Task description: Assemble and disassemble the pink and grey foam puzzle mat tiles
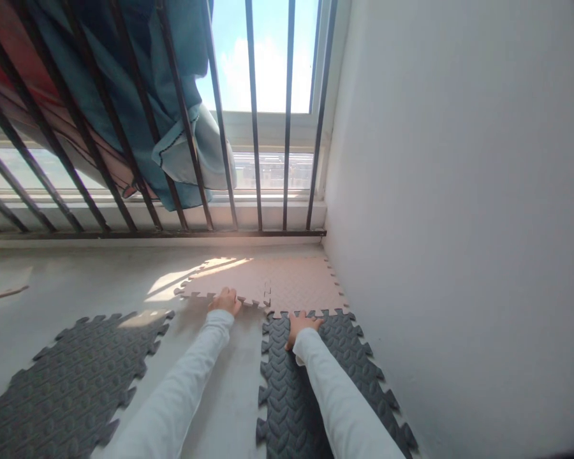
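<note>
One hand, my right (305, 325), rests fingers apart on the black mat (286, 395); my left (226, 299), grip unclear, touches the pink mat (234, 278) beyond.

A head-worn camera looks forward and down. Left hand (226, 301) and right hand (304, 326) are near, a window (272, 76) farther off.

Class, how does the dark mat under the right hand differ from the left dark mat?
The right dark mat lies under the right hand; the left dark mat, under neither. The right dark mat meets a pink mat; the left one lies apart. Both have toothed edges.
</note>
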Demonstrator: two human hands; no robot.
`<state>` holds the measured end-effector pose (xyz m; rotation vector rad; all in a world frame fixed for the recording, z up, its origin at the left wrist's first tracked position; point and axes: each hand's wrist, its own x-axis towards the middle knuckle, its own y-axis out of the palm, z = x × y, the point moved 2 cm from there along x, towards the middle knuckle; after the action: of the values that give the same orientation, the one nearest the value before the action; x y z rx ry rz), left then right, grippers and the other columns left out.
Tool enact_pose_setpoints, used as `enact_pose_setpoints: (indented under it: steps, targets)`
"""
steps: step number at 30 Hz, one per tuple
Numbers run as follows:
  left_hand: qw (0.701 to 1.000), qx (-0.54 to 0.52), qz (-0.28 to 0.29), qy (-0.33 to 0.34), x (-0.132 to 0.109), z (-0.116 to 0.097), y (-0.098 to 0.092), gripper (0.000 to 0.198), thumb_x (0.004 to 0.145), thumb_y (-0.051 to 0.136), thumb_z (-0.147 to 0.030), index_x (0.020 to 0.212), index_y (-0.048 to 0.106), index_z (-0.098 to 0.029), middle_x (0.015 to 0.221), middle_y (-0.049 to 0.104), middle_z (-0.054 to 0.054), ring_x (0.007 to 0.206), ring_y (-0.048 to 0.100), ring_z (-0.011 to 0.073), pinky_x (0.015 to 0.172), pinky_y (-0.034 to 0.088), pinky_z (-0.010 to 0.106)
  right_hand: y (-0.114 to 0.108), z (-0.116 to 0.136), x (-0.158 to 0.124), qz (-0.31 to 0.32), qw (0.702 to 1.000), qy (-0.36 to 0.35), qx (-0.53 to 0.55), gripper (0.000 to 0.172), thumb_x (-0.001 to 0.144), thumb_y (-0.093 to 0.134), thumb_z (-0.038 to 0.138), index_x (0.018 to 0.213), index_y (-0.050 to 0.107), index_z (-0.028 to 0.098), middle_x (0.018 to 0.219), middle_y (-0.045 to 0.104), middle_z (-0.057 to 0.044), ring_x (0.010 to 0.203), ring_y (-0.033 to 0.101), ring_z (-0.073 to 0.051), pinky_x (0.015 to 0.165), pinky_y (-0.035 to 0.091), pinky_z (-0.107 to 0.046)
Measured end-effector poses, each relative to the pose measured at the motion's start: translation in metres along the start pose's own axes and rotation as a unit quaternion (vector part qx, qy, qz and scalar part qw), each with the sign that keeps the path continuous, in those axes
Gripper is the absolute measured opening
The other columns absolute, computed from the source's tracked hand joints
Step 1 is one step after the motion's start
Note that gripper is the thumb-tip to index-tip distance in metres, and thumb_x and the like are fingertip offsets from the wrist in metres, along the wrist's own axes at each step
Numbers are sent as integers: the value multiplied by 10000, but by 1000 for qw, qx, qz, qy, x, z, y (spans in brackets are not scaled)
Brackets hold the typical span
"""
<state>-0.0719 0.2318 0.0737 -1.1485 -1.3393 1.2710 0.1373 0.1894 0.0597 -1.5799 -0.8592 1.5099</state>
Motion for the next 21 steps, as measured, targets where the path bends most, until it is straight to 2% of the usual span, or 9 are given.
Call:
enact_pose_setpoints:
  steps: [4,8,11,15,19,21]
  targets:
    - [999,9,-36,-14,19,16,-41,241,773,352,-255,864,567,-197,1014,538,68,849,556,188,667,406,288,3,-1,3,-2,1000,5,4,1088,339,778,508,1298,302,318,1359,274,-158,1159,332,-443,868,216,-661]
    - [992,11,-122,-16,33,52,-88,198,753,370,-259,742,554,-186,899,573,50,825,542,169,642,378,255,4,-1,5,2,1000,9,4,1080,348,774,512,1300,297,330,1362,275,-142,1163,332,-435,883,212,-651]
    - [983,-8,-183,-21,33,83,-125,187,731,407,-307,642,518,-185,803,574,26,744,527,145,592,346,231,3,0,4,-1,1000,14,0,1061,364,773,505,1298,310,307,1362,269,-161,1161,337,-436,877,232,-647]
    - [974,-48,-217,-52,19,128,-171,171,678,487,-313,574,487,-177,725,552,0,683,476,113,614,332,212,0,0,2,-1,1000,7,-3,1033,391,772,486,1297,302,330,1361,280,-147,1154,356,-423,872,255,-636]
    - [962,-91,-195,-171,-6,190,-209,210,640,560,-355,555,497,-174,612,481,-23,603,385,98,609,329,228,-1,-2,2,14,1000,9,-8,1044,406,772,458,1313,268,341,1369,273,-129,1165,353,-403,890,267,-608]
    - [948,-100,-217,-210,-24,222,-221,212,627,574,-362,563,500,-174,585,451,-28,592,361,100,607,333,241,0,-4,3,9,1000,9,-5,1006,442,757,450,1312,262,355,1369,278,-116,1171,349,-392,887,283,-596]
